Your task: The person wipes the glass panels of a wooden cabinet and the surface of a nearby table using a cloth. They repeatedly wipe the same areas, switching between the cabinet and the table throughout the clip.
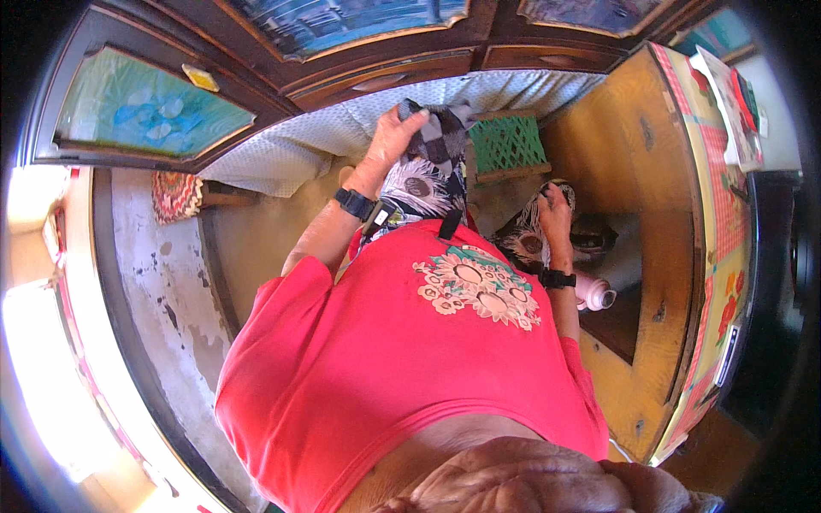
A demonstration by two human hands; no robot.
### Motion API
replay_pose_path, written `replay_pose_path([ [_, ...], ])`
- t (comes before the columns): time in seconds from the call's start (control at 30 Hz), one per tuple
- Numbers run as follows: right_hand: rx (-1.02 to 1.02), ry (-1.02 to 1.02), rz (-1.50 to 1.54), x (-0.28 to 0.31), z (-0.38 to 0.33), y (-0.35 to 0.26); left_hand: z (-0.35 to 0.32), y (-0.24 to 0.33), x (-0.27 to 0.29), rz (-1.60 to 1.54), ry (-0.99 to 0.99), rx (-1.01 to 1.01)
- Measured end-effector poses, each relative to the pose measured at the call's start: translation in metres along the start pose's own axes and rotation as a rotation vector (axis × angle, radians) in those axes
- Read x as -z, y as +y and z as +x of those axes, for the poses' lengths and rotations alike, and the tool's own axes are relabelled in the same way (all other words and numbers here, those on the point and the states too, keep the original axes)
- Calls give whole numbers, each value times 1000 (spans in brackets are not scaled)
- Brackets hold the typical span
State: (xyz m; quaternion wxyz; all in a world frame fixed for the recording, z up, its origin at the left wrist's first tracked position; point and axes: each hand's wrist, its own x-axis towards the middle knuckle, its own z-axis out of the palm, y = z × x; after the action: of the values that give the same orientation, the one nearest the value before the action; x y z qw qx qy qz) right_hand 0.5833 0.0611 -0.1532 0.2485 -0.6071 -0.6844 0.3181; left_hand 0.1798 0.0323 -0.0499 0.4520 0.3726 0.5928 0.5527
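Note:
My left hand [397, 139] is closed on a black-and-grey checked cloth [443, 147], held just above my left knee. The cloth hangs bunched, and part of it lies over the patterned trousers [416, 190]. On my right knee rests my right hand [555, 215], its fingers laid over the printed trouser fabric with nothing visible in them. Both wrists carry dark bands.
Ahead, a low stool with a green woven seat [509, 145] stands before a white curtain [291, 141] under a dark cabinet [376, 83]. A pink flask [593, 292] sits by my right forearm, near a wooden cabinet [671, 197]. Leftward lies a crocheted mat [177, 197].

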Motion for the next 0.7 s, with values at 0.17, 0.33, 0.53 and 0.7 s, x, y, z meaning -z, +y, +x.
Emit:
replay_pose_path([
  [0.17, 118, 57, -502, -10, 1, 58, 11, -7, 55, -465, 537, -30],
  [0.33, 39, -58, -639, -10, -1, 35, 4, -9, 106, -488, 870, -501],
  [0.53, -35, -99, -684, -2, 18, 16, 13, -14, 143, -480, 1032, -507],
  [0.7, -96, -118, -650, 0, 29, 19, 35, -26, 115, -330, 945, -455],
])
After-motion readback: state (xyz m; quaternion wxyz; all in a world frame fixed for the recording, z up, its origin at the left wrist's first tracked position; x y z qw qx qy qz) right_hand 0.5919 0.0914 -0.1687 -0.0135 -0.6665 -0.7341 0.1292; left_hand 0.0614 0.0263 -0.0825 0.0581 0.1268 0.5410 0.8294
